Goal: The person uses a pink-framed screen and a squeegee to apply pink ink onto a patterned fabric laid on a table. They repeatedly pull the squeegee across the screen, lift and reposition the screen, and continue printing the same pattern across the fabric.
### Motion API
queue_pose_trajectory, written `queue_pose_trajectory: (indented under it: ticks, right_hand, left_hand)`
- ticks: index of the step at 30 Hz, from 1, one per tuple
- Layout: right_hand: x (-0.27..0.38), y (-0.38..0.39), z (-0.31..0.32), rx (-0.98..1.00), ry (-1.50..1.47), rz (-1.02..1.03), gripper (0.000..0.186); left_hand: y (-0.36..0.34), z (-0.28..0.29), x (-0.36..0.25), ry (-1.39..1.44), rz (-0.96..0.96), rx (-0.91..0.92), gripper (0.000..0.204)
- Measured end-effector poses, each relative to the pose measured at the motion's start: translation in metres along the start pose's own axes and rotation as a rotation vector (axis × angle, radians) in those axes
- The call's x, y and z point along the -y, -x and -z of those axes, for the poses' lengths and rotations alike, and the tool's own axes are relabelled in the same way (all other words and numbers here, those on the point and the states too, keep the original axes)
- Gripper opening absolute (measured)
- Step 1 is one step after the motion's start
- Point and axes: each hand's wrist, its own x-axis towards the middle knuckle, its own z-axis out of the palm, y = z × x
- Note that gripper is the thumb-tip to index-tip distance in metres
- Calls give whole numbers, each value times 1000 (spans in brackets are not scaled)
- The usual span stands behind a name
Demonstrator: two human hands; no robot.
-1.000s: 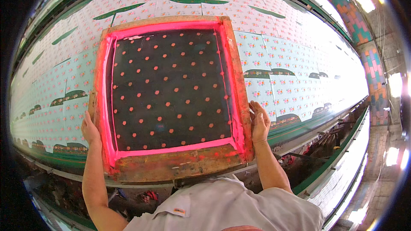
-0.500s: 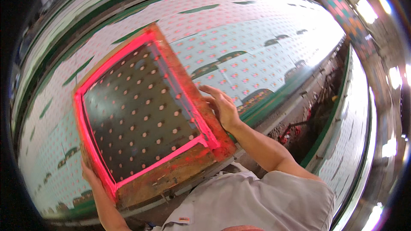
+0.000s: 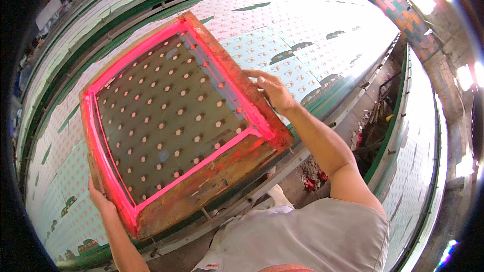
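Observation:
A wooden screen-printing frame (image 3: pixel 212 191) is held tilted over a long printing table. Bright pink paint or tape lines its inner edges, and its dark mesh (image 3: pixel 161 116) carries rows of pale dots. My left hand (image 3: pixel 103 201) grips the outer left side near the lower corner, its fingers partly hidden behind the wood. On the opposite side, my right hand (image 3: pixel 275 92) holds the right rail, with the index finger along the wood and the other fingers partly out of sight. Below the frame lies pale fabric (image 3: pixel 252 48) printed with small flower motifs.
A green-edged rail (image 3: pixel 348 90) runs along the table's near side. Beyond it, a floor gap holds dark debris and red scraps (image 3: pixel 315 181). Another long table (image 3: pixel 418 171) stands at the right, and a further one (image 3: pixel 75 30) at the far left. A multicoloured brick pillar (image 3: pixel 398 12) rises at upper right.
The frame has moved slightly up and looks larger, its right side shifted up and to the right. My right hand has moved with it; both hands keep their hold.

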Motion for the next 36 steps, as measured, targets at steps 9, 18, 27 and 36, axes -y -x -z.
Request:
queue_pose_trajectory:
  ticks: [9, 18, 27, 36]
  right_hand:
    - [-31, -1, 244, -108, -9, -97, 56]
    - [-49, 32, 389, -248, -197, -115, 55]
    - [-60, 46, 469, -329, -182, -108, 61]
    - [-60, 51, 503, -264, -270, -68, 64]
  left_hand:
    - [156, -208, 112, -40, -71, -76, 49]
    - [248, -325, 194, -29, -92, -168, 41]
    - [276, -363, 236, -118, -150, -138, 41]
    - [281, -372, 249, -129, -75, 11, 74]
